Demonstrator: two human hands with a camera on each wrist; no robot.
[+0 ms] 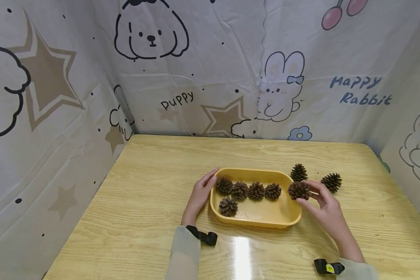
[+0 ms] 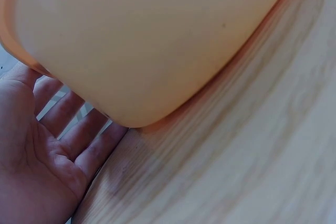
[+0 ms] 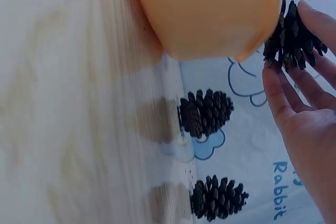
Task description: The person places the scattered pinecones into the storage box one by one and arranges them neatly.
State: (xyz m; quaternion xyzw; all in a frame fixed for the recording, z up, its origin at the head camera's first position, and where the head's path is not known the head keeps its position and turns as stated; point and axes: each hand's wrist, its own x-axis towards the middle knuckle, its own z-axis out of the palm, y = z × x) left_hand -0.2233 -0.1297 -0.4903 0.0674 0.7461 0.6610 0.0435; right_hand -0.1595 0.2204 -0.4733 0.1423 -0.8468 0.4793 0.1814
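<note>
From my end: pine cone (image 1: pixel 298 191) at 3 o'clock on the rim of the yellow tray (image 1: pixel 264 213), pinched by the right hand (image 1: pixel 323 208), thumb against fingertips; a slip on those scales could drop it outside. Left hand (image 1: pixel 198 194), fingers fairly straight, touches the 9 o'clock end; light bracing might let a bump slide the tray. Loose cone (image 1: pixel 298 172) at 2 o'clock could get knocked.

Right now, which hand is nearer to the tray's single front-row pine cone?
Left. The left hand is outside the tray, left of this cone; the right hand is at the opposite end.
</note>
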